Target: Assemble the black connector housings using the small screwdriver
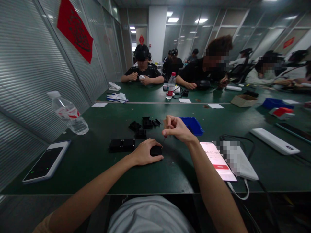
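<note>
Bracing a black block (155, 151) against the green counter (170, 178) with the left hand (145, 151), the nearer, in a part-curled grip with thumb near and fingers over the far side; lying seemingly crosswise, though partly covered. Pinching a thin object (164, 139) in the closed grip of the right hand (177, 129), raised just beyond the block and to its right, angled down toward it. Backed by loose black pieces (147, 123) beyond and left of the block, and a blue tray (198, 124) beyond and right.
</note>
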Demonstrator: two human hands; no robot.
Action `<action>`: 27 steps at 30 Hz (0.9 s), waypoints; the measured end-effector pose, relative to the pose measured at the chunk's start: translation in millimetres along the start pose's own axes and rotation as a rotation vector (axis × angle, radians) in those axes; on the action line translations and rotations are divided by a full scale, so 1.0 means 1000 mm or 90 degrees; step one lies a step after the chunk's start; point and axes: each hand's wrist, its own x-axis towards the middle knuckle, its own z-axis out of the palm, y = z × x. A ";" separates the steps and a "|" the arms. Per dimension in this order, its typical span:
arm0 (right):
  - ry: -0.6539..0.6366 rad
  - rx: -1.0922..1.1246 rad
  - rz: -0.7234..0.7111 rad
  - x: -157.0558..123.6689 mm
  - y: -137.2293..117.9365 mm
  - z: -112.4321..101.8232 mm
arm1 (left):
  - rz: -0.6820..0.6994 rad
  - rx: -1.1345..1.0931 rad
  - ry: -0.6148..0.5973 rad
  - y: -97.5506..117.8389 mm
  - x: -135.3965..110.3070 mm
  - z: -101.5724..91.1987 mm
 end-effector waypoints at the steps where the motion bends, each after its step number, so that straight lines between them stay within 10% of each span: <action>1: -0.002 0.001 0.000 0.000 0.000 0.000 | 0.000 0.000 0.000 0.000 0.000 0.000; 27: -0.051 -0.001 0.023 -0.004 -0.002 -0.015 | 0.013 -0.011 0.006 -0.001 0.000 0.001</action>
